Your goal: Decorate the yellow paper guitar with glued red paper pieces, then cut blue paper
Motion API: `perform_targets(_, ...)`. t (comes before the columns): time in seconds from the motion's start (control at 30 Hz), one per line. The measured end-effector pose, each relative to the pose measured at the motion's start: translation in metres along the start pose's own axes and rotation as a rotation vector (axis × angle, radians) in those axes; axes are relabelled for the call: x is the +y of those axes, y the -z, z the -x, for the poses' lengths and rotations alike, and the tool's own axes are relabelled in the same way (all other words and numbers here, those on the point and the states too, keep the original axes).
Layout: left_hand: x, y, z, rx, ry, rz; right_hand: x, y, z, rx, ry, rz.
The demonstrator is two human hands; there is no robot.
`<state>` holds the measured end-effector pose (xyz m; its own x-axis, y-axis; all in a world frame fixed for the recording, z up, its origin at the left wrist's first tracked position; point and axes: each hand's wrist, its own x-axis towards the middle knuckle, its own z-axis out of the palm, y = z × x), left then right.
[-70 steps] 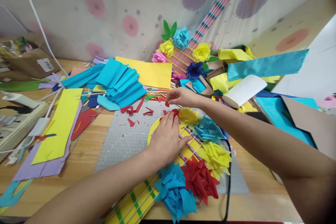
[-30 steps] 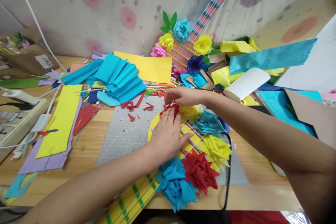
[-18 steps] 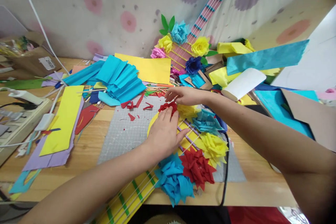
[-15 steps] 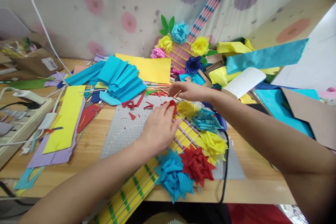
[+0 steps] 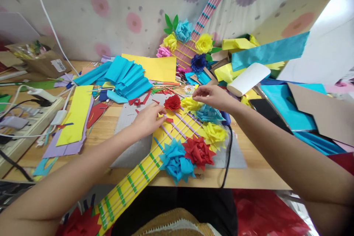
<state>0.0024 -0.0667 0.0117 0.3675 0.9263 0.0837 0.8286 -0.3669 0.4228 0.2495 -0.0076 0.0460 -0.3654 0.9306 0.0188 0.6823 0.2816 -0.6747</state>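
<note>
A yellow paper guitar (image 5: 132, 177) lies diagonally on the table, with white strings, green frets and purple strips. Paper flowers ring its body: a small red flower (image 5: 172, 102), a yellow flower (image 5: 190, 104), a light-blue flower (image 5: 208, 113), another yellow flower (image 5: 214, 135), a large red flower (image 5: 199, 151) and a blue flower (image 5: 178, 160). My left hand (image 5: 149, 120) is at the body's left edge, thumb and fingertips slightly apart, beside a red paper scrap (image 5: 169, 120). Above the upper yellow flower, my right hand (image 5: 211, 95) has its fingers curled together; anything in them is hidden.
A grey cutting mat (image 5: 128, 118) lies under the guitar. Pleated blue paper (image 5: 125, 77) and yellow sheets (image 5: 155, 68) lie behind. A power strip (image 5: 33, 129) is on the left. A pink paper guitar (image 5: 190, 49) leans on the wall. A black cable (image 5: 229, 155) crosses the table's front edge.
My left hand has moved left, off the small red flower, which now shows fully. My right hand has shifted slightly right, over the yellow flower. The view has tilted lower.
</note>
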Motion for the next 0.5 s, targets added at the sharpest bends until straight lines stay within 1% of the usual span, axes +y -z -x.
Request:
perform_targets(0.1,0.003,-0.006,-0.002,-0.035,-0.046,0.045,-0.007,-0.009,0.014,0.007,0.043,0.126)
perform_targets(0.23,0.002,-0.004,-0.006,-0.095,-0.095,0.043,-0.012,-0.016,0.025,-0.011,0.112,0.161)
perform_targets(0.4,0.001,0.0,-0.01,-0.138,-0.086,0.001,-0.01,-0.014,0.029,0.026,0.056,0.175)
perform_targets(0.5,0.0,0.001,-0.013,-0.155,-0.102,-0.012,-0.011,-0.014,0.028,0.037,0.061,0.175)
